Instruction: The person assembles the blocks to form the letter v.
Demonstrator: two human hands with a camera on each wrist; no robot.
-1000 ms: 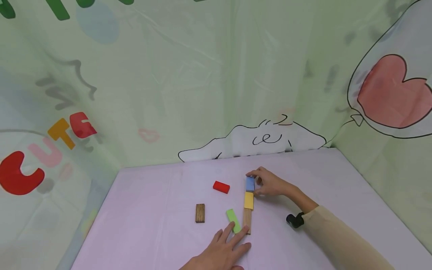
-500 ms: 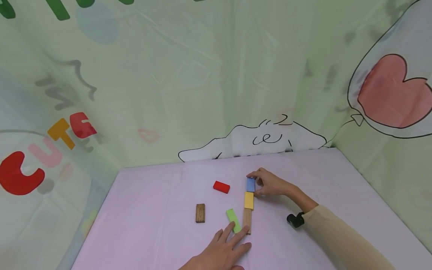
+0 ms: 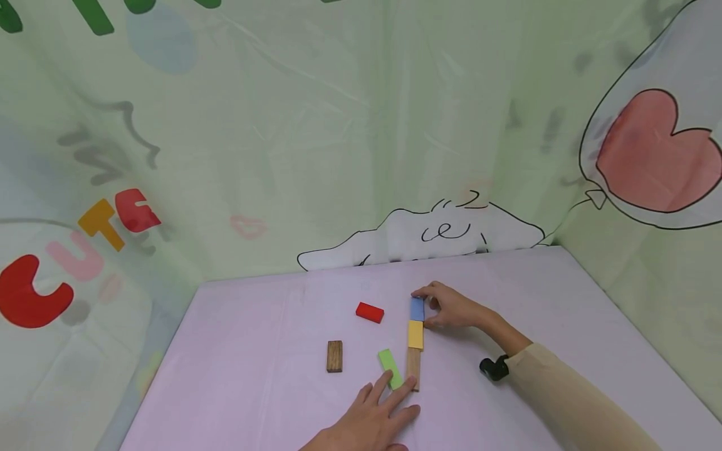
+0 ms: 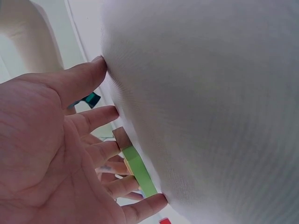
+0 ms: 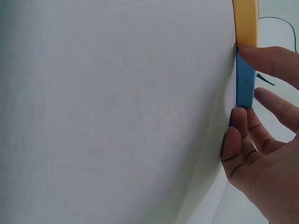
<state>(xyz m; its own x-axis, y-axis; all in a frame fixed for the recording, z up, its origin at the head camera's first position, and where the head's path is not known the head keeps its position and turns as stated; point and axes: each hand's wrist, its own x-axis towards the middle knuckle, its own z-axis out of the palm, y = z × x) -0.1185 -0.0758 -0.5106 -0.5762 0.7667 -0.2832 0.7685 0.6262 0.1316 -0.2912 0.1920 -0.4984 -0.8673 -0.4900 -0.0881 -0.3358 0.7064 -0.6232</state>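
Grip: my right hand (image 3: 451,307) pinches the blue block (image 3: 417,309), seemingly to align it | yellow block (image 3: 415,335) just beside my thumb | my left hand (image 3: 369,416) spread wide, fingertips at green block (image 3: 388,362) and wooden block (image 3: 414,363), probably steadying them.

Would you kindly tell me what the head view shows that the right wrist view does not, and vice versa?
Only the head view: the left hand, the green block, the light wooden block and the dark wooden block.
Only the right wrist view: the palm side of the right hand.
Both: that hand pinching the blue block, with the yellow block in line with it.
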